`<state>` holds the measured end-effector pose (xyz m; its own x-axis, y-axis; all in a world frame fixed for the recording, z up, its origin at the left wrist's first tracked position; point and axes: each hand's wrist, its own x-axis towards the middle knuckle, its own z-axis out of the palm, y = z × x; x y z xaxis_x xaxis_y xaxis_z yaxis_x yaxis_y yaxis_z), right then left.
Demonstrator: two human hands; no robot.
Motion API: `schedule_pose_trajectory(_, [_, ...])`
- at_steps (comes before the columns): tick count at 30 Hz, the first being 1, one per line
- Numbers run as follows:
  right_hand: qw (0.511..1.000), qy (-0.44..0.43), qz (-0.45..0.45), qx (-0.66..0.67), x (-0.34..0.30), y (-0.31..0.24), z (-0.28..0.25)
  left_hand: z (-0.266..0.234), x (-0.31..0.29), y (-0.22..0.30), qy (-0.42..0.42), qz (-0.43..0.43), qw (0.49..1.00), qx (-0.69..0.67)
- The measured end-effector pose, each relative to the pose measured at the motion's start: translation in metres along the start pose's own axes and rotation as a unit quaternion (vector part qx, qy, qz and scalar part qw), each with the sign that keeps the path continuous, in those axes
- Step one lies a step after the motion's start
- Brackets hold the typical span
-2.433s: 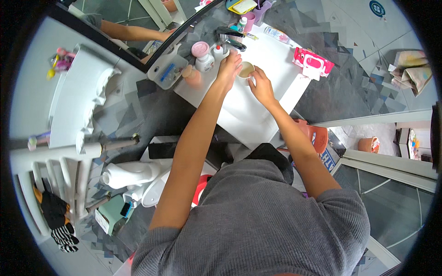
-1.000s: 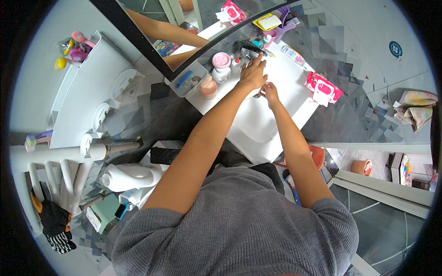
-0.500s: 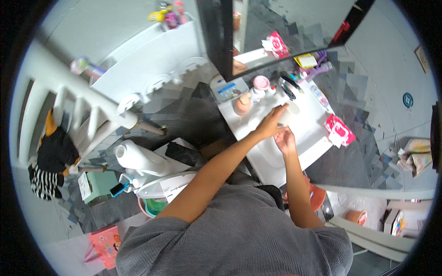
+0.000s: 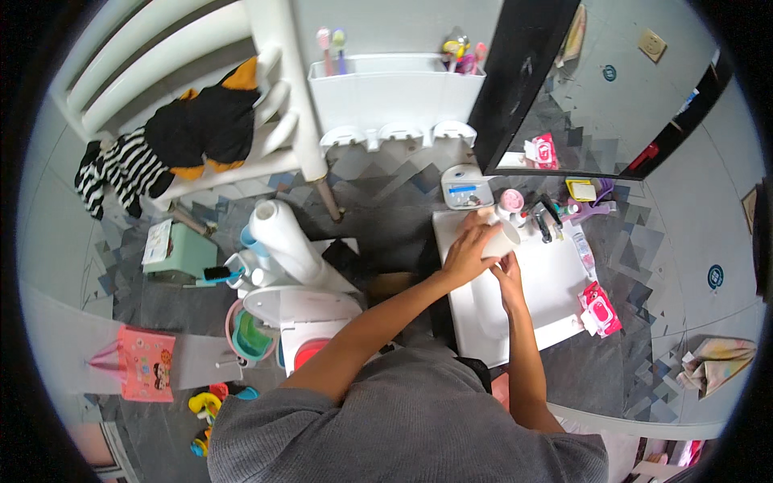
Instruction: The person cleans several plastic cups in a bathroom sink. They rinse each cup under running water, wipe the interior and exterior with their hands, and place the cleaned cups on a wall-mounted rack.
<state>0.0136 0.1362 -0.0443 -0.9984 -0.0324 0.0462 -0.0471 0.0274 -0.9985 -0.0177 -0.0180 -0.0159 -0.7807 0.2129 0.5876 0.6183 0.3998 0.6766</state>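
Over the white sink (image 4: pixel 555 298), my left hand (image 4: pixel 469 254) is closed round a white cup (image 4: pixel 503 240), which is tilted with its mouth to the right. Just below the cup, my right hand (image 4: pixel 508 279) has its fingers stretched up and the thumb apart; whether the fingertips touch the cup is hard to see. Partly hidden behind my left hand is a peach-coloured bottle (image 4: pixel 473 218). A round pink-topped jar (image 4: pixel 511 200) and a black and chrome tap (image 4: pixel 547 219) stand beyond the cup, at the sink's back edge.
A pink packet of wipes (image 4: pixel 600 310) lies on the sink's right rim, near a tube (image 4: pixel 584 249). The black-framed mirror (image 4: pixel 523 105) rises behind. To the left are a toilet (image 4: pixel 302 310), a large white jug (image 4: pixel 286 237) and a towel rack (image 4: pixel 298 88) with hanging clothes.
My view has swung left, so more of the rack and floor shows. The cup stays in my left hand and has tipped further. My right hand remains just under it.
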Motion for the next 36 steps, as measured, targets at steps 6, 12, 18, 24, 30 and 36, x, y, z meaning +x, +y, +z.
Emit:
schedule_pose_trajectory(6, [0.993,-0.079,-0.084,-0.018,0.033,-0.036,0.082,-0.098,-0.006,0.011,0.091,-0.073,0.993,-0.011])
schedule_pose_trajectory(12, [0.965,-0.135,-0.221,-0.034,0.046,-0.103,0.153,-0.181,-0.008,0.033,0.203,-0.060,0.977,0.042])
schedule_pose_trajectory(18, [0.908,-0.104,-0.393,-0.099,0.049,-0.195,0.203,-0.249,0.013,0.068,0.294,0.018,0.953,0.074])
schedule_pose_trajectory(24, [0.870,-0.081,-0.476,-0.100,0.084,-0.239,0.225,-0.292,0.056,0.067,0.308,0.069,0.945,0.079])
schedule_pose_trajectory(30, [0.869,-0.079,-0.478,-0.100,0.101,-0.238,0.230,-0.300,0.067,0.067,0.307,0.054,0.945,0.095])
schedule_pose_trajectory(36, [0.881,-0.081,-0.450,-0.117,0.098,-0.227,0.230,-0.298,0.063,0.061,0.298,0.040,0.941,0.155])
